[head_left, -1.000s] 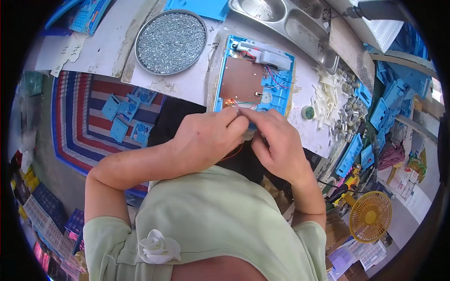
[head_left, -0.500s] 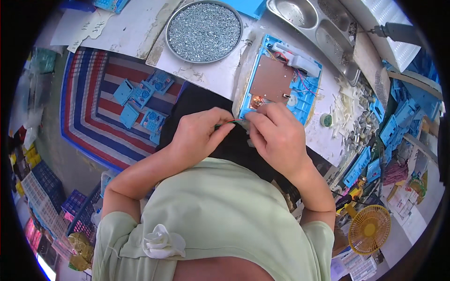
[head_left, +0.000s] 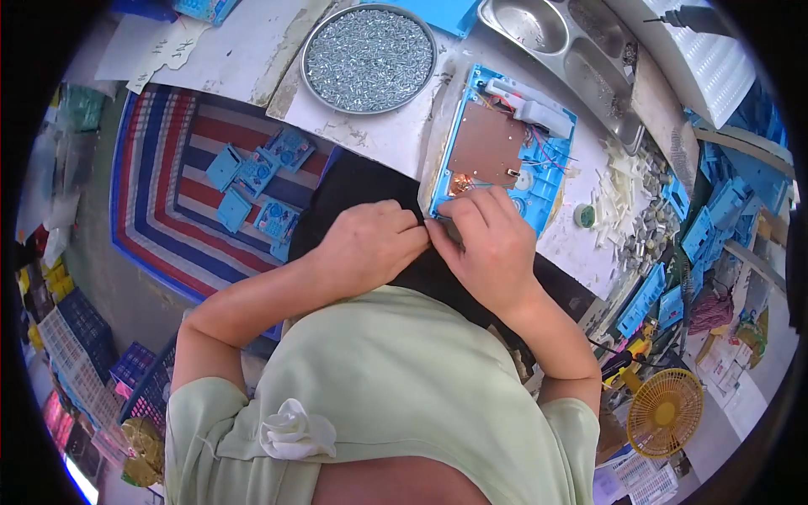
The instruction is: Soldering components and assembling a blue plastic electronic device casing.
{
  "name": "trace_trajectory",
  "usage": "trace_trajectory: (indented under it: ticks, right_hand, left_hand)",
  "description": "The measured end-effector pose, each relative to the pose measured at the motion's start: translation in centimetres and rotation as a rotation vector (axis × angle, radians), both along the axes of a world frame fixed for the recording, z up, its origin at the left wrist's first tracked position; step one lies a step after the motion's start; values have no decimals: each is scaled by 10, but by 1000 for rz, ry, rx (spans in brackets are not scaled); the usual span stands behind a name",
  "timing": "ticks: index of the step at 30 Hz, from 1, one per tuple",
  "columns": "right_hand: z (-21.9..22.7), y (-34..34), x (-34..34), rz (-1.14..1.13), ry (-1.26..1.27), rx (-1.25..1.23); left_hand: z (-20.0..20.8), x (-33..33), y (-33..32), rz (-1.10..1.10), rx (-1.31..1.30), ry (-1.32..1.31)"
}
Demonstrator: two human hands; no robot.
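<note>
A light-blue plastic housing point(head_left: 551, 189) lies open-side up at the front edge of the bench, with a brown circuit board point(head_left: 488, 145), a copper coil point(head_left: 460, 183), a white-grey block point(head_left: 530, 108) and thin loose wires inside. At its near left corner my two hands meet, fingertips almost touching. My left hand point(head_left: 374, 244) is closed, its fingers pinched on thin coloured wires that its knuckles now mostly hide. My right hand point(head_left: 491, 248) is closed too, thumb and index finger pinched beside the housing's corner; what they hold is too small to make out.
Behind the housing stand a round metal tray point(head_left: 370, 59) of small metal pins and a steel compartment tray point(head_left: 589, 80). White strips point(head_left: 619, 189) and small metal cylinders lie to the right, near a yellow fan point(head_left: 665, 412). A striped-lined bin point(head_left: 189, 210) holds blue assemblies on the left.
My left hand has turned over and moved right, closing against my right fingertips. The coloured wires that showed between the hands are now covered. The housing has stayed nearly where it was.
</note>
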State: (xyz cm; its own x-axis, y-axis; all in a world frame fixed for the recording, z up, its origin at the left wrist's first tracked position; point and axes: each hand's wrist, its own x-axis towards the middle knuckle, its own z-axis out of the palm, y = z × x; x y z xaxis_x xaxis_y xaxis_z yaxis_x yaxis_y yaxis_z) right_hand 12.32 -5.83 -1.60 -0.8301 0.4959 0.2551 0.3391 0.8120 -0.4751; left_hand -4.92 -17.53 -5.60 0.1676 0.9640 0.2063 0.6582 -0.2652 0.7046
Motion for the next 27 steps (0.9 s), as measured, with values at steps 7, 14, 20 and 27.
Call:
trace_trajectory:
  ticks: [7,14,20,27]
  right_hand:
    - [15,7,6,74,-45,-96]
    - [83,236,91,-518,226,-171]
    - [111,478,-15,-369,326,587]
    - [119,555,-104,-533,139,845]
  left_hand:
    - [5,-9,37,80,-21,-180]
    - [5,-31,60,-264,154,-106]
    - [18,-54,64,-302,60,-93]
    - [24,-52,61,-237,-57,-149]
